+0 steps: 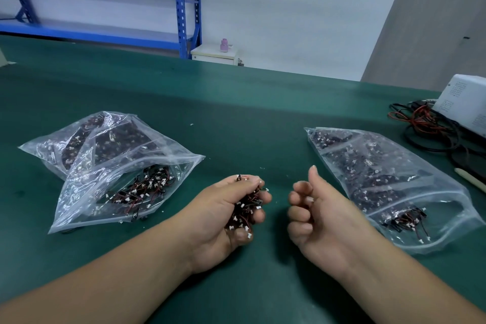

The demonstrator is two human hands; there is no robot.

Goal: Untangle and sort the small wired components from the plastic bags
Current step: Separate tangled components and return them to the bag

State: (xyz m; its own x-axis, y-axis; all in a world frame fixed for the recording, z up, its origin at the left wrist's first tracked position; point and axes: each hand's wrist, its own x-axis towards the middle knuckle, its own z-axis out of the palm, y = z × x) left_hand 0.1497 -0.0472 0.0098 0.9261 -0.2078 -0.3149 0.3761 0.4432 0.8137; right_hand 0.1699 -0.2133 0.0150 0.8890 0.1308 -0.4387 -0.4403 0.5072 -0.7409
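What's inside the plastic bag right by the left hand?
A loose tangle of small wired connectors, red-and-black wires with white plugs, lies in the front left bag. Crinkled, shiny plastic hides whatever sits deeper, and covers part of the second bag behind.

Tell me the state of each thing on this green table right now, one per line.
Left hand: grips a tangled bunch of small black-and-red wired connectors.
Right hand: fingers curled, nothing visibly held.
Front-left clear plastic bag: lying flat, loose connectors inside.
Right clear plastic bag: lying flat, partly filled.
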